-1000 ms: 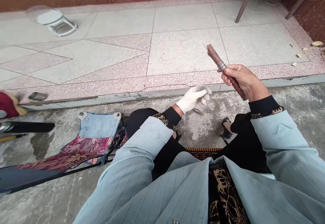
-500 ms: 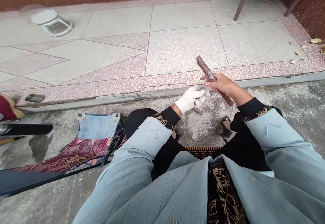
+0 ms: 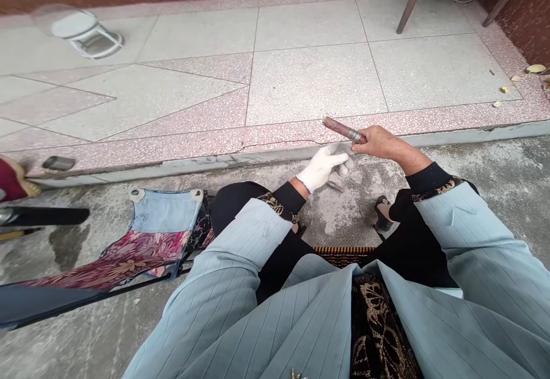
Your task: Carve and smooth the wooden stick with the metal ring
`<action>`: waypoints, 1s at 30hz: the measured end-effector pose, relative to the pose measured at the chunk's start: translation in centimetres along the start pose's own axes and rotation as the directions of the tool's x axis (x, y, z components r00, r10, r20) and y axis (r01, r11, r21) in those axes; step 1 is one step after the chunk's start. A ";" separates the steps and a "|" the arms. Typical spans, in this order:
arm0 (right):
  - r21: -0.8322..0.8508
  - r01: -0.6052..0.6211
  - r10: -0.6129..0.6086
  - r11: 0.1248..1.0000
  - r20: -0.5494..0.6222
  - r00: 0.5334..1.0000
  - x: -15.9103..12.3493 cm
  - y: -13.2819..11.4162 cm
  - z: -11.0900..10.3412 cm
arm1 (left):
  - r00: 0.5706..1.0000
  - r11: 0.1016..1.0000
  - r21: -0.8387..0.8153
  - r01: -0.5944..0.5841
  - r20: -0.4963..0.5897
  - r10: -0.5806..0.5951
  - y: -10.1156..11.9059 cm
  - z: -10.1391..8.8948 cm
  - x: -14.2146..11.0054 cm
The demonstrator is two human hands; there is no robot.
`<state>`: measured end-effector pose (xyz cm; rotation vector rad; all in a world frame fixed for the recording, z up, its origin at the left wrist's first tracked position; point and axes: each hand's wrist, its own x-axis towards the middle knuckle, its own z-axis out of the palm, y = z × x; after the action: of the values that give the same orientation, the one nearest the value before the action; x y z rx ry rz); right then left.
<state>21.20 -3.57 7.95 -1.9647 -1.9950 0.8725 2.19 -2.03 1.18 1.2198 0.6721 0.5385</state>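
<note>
Stick juts from right hand's grip near step edge, left hand's hold unclear.

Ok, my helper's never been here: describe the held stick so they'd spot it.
Find the tiled step, then the bare right hand seen against its edge. The brown stick juts from that hand, silvery wire wound round it; unlike the short piece on the concrete, it's held.
</note>
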 end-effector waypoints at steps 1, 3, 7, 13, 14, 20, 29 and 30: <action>-0.040 -0.017 0.016 0.999 -0.028 0.999 0.0 -0.1 0.0 | 0.998 0.993 0.113 -0.019 -0.053 0.025 0.0 0.0 0.0; -0.107 -0.070 0.062 0.992 -0.084 0.995 0.0 -0.2 0.1 | 0.980 0.916 0.401 -0.032 -0.170 0.108 0.0 0.2 -0.2; -0.186 -0.174 0.155 0.967 -0.110 0.982 0.2 -0.6 0.4 | 0.922 0.483 0.875 0.025 -0.207 0.327 -0.1 0.7 -0.8; -0.260 -0.222 0.210 0.940 -0.073 0.975 0.8 -1.0 1.1 | 0.946 -0.035 0.998 0.058 -0.044 0.322 -0.2 1.1 -0.8; -0.284 -0.217 0.206 0.934 -0.069 0.976 0.9 -1.0 1.2 | 0.948 -0.068 0.996 0.049 -0.025 0.317 -0.2 1.1 -0.7; -0.411 -0.165 0.167 0.897 -0.030 0.985 1.8 -0.8 2.2 | 0.946 -0.117 0.993 -0.008 0.045 0.322 -0.1 1.5 -0.2; -0.109 -0.180 0.190 0.978 0.098 0.977 1.3 -1.0 1.3 | 0.942 0.239 0.969 -0.064 -0.021 0.335 0.4 0.0 0.8; -0.059 -0.186 0.192 0.981 0.114 0.975 1.2 -0.9 1.2 | 0.946 0.287 0.954 -0.082 -0.016 0.323 0.7 -0.2 0.9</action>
<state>19.70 -2.67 7.16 -2.2076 -1.9304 1.0161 2.72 -1.09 1.64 2.4716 1.0947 0.4686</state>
